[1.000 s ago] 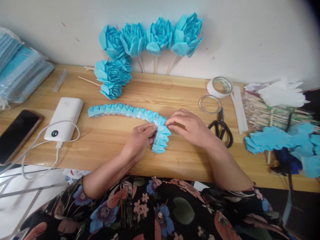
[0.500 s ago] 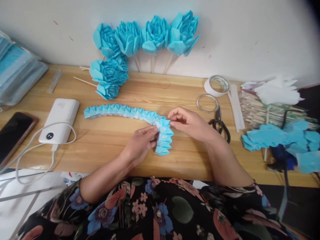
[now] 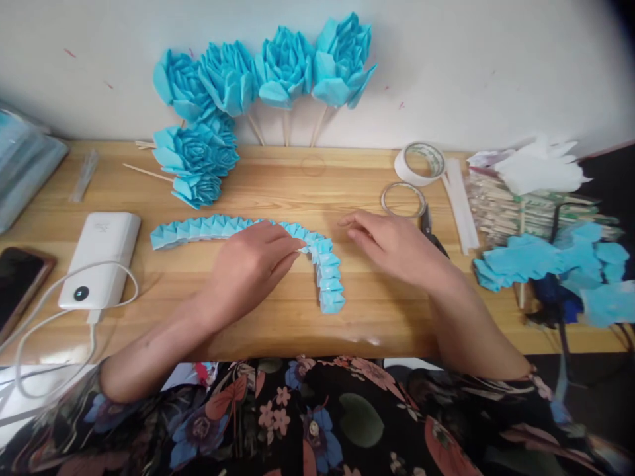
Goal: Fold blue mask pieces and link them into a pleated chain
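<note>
A pleated strip of light blue folded paper-like material (image 3: 329, 271) lies on the table, curving from the left and bending toward me at its right end. My left hand (image 3: 251, 268) is over the middle of this strip, palm down and partly covering it. Its fingers are pressed together, with a small whitish bit at the tips near the bend; what it is I cannot make out. To the right of the bend, my right hand (image 3: 397, 246) hovers with fingers stretched out and nothing in them.
Blue paper-like flowers on sticks (image 3: 285, 69) stand at the wall. Tape rolls (image 3: 421, 165), black-handled scissors (image 3: 427, 223) and white strips (image 3: 461, 205) lie right, before bundled sticks (image 3: 496, 208) and blue folded pieces (image 3: 526, 261). A power bank (image 3: 102, 258) and phone (image 3: 22, 284) lie left.
My left hand has let go of the strip's near section and moved up and left over its middle. My right hand has drawn away rightward, its fingers opening. The view has shifted slightly.
</note>
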The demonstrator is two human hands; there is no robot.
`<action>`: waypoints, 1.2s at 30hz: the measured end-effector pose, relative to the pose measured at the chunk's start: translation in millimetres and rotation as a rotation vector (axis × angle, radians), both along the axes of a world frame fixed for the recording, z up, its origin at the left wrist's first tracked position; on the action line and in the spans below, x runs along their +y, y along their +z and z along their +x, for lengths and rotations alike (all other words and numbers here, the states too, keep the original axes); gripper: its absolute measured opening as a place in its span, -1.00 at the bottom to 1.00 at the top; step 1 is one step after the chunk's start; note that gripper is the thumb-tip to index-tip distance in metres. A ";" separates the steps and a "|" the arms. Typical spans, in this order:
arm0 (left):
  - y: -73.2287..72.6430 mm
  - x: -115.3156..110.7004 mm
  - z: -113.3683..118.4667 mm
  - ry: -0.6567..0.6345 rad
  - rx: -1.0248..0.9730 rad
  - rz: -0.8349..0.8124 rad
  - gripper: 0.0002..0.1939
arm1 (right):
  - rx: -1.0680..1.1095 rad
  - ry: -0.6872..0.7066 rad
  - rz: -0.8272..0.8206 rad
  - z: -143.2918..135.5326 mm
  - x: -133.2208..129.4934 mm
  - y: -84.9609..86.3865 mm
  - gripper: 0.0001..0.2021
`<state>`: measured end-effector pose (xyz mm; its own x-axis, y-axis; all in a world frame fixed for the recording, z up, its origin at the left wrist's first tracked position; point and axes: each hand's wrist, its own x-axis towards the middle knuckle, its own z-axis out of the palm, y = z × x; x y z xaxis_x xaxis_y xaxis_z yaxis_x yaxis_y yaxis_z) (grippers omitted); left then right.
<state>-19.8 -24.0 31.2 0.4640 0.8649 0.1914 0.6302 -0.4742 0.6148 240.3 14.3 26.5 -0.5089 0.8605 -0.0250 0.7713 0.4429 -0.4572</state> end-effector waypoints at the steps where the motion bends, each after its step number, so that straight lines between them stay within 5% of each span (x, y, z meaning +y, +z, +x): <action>1: -0.1 6.7 1.1 -0.043 0.059 0.036 -0.75 | -0.022 0.007 0.002 -2.8 -4.7 1.9 -0.73; 7: -13.5 25.3 8.2 -0.177 0.223 0.124 -0.72 | -0.044 -0.004 0.128 -40.5 -34.5 -9.3 -0.30; 12: -25.6 22.9 8.4 -0.187 0.290 0.200 -0.69 | -0.101 0.029 0.140 -51.2 -35.7 -26.3 -0.31; 16: -28.0 19.2 7.8 -0.217 0.333 0.309 -0.67 | -0.046 0.161 0.071 -29.7 -27.0 -18.8 -0.28; 19: -27.2 15.6 9.4 -0.212 0.276 0.360 -0.70 | 0.015 0.229 0.019 -8.8 -19.5 -4.9 -0.35; 22: -27.7 12.7 11.0 -0.219 0.248 0.360 -0.76 | 0.093 0.145 0.063 5.0 -12.2 0.9 -0.62; 25: -30.6 11.7 11.8 -0.226 0.269 0.350 -0.77 | 0.188 0.067 0.129 8.0 -7.3 -7.9 -0.71; 36: -33.1 11.4 16.2 -0.280 0.327 0.296 -0.71 | 0.129 0.202 0.151 -0.9 -3.8 -39.6 -0.74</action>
<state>-3.6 -12.6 -1.9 0.7465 0.6295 0.2155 0.5906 -0.7761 0.2211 239.4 10.5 -13.1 -0.6611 0.7304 0.1716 0.6004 0.6522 -0.4629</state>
